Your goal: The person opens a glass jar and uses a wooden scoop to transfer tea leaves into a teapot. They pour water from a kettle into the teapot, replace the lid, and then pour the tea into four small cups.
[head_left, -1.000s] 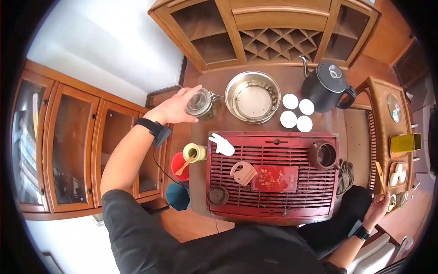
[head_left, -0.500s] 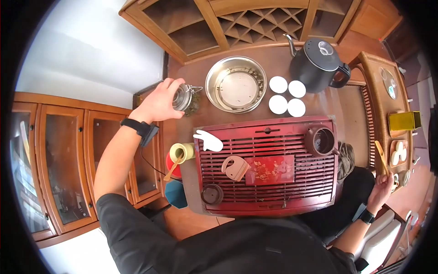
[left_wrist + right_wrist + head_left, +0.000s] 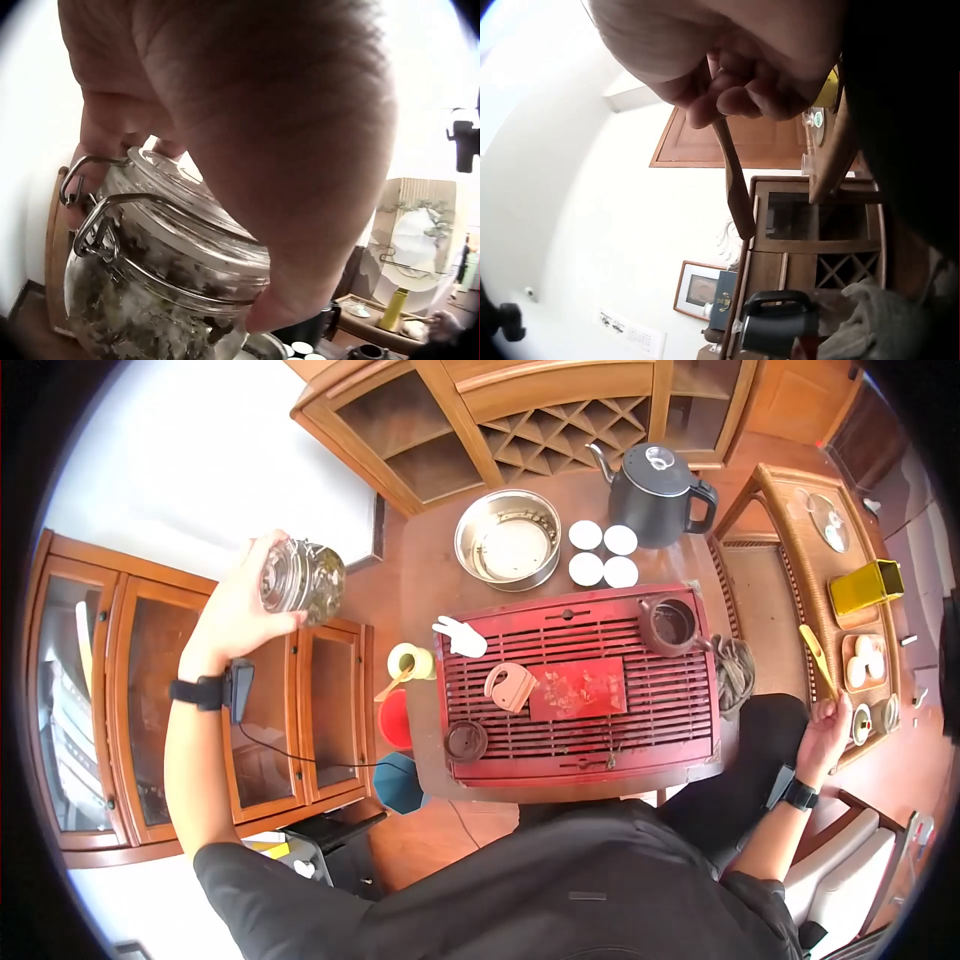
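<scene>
Glass jar (image 3: 303, 577) with clip-top lid, dried leaves inside, held in the air off the table's left side, in front of a wood-and-glass cabinet (image 3: 250, 700); not touching any surface. Left wrist view: wire clasp (image 3: 88, 225) hangs at the jar's side, lid seated on top.

Surface: brown wooden table (image 3: 420, 575) with a red slatted tea tray (image 3: 585, 695) in the middle. On tray: brown clay teapot (image 3: 670, 624) at far right corner, its lid (image 3: 466, 740) near left corner, white hand-shaped piece (image 3: 459, 637) at far left edge. Behind tray: steel bowl (image 3: 508, 539), four white cups (image 3: 601, 554) clustered just beside it, black kettle (image 3: 655, 482) near the cups. Wooden shelf unit (image 3: 520, 410) against the back wall. Rattan side stand (image 3: 800, 530) at right carries a yellow tin (image 3: 868, 586).

Left hand (image 3: 238, 607): arm raised, elbow bent, fingers curled round the jar from behind, thumb on the lid side. Right hand (image 3: 828, 732): low beside the side stand, fingers bunched and pinching a wooden tea scoop (image 3: 817, 658), scoop pointing away from the body.
</scene>
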The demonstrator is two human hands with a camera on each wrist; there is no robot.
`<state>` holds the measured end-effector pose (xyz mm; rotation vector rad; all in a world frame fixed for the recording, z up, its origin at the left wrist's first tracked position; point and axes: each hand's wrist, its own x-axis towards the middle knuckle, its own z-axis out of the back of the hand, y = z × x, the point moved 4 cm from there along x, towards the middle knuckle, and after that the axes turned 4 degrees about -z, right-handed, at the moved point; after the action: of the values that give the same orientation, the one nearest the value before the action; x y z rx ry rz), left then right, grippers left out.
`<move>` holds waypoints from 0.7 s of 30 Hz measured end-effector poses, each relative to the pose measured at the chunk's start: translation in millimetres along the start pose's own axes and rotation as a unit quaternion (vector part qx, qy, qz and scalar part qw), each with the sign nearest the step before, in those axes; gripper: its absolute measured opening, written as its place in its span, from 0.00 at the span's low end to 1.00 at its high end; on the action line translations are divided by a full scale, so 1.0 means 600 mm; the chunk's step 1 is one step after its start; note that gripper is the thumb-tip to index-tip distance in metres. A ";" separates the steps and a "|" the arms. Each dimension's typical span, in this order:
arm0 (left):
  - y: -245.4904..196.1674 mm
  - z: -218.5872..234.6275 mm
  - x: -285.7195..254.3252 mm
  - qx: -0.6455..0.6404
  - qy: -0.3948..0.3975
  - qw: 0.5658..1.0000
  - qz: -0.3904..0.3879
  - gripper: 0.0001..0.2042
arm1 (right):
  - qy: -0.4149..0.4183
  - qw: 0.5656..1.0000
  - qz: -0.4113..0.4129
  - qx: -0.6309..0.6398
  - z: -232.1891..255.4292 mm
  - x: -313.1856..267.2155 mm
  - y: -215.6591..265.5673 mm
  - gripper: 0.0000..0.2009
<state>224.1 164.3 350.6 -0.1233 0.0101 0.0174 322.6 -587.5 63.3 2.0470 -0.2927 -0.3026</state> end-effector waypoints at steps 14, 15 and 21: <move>-0.338 -0.084 -0.088 -0.010 0.099 0.972 -0.215 0.42 | 0.282 0.958 -0.049 0.030 -0.240 -0.153 0.093 0.14; -0.348 -0.098 -0.084 -0.017 0.100 0.969 -0.226 0.42 | 0.229 0.972 -0.050 -0.012 -0.243 -0.165 0.094 0.15; -0.383 -0.154 -0.049 -0.011 0.122 0.965 -0.234 0.44 | 0.354 0.926 -0.025 -0.131 -0.271 -0.180 0.081 0.16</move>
<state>198.2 -75.5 287.6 -0.1476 0.2278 -0.4702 271.6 -441.2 191.1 1.7641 0.2386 0.3585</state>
